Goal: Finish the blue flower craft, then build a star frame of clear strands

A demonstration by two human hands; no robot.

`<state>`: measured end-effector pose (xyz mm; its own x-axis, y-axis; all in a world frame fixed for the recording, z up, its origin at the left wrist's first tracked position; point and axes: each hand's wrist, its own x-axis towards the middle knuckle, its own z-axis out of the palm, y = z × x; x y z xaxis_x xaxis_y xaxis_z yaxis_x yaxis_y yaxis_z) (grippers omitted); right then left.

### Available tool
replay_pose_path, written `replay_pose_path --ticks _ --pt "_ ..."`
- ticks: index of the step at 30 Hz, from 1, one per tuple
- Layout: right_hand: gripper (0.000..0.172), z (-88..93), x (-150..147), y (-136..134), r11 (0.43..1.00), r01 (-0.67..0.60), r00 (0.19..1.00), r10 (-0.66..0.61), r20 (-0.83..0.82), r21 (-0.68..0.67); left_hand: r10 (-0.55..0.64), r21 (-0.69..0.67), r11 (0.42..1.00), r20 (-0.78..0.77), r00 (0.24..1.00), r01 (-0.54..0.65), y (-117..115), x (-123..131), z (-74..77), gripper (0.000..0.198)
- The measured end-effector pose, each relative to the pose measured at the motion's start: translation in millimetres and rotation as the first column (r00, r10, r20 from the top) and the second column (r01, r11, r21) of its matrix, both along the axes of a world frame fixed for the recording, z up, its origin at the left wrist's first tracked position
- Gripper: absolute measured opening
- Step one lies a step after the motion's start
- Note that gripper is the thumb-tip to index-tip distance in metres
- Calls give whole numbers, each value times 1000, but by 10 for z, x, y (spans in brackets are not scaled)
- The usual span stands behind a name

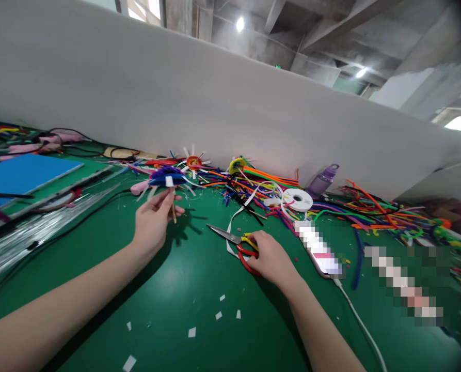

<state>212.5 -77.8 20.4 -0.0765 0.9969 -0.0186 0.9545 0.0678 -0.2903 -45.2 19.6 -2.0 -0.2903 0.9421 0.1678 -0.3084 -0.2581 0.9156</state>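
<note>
Dimly, right of centre, shows a purple bottle (pixel 322 181); cannot tell its contents. Stops at a pale partition (pixel 215 93) behind the green tabletop (pixel 184 284), strewn with white scraps (pixel 192 332) at lower centre. Left of centre, pinches a stick (pixel 174 211) in the left hand (pixel 155 214), blue-purple spoked piece (pixel 160 179) just above the fingertips; at centre, grips scissors (pixel 234 238) in the right hand (pixel 271 256).
</note>
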Motion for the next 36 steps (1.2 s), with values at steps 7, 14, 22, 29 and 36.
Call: replay_pose_path --ticks 7,14,22,29,36 --pt "33 -14 -2 10 1000 -7 1000 7 -9 1 8 -82 997 43 999 -4 208 -115 88 23" --pt "37 -46 15 24 1000 -16 1000 16 -20 20 -103 -133 987 -116 988 87 462 -204 344 18" --pt "34 -2 11 11 1000 -25 999 25 -23 9 -558 -354 823 -348 754 445 566 23 604 19" --pt "32 -27 24 38 999 -41 998 42 -39 14 -679 -437 705 -188 709 559 428 452 506 26" --pt "34 -24 11 47 998 -63 997 63 -49 18 -573 -359 797 -199 795 485 659 615 496 10"
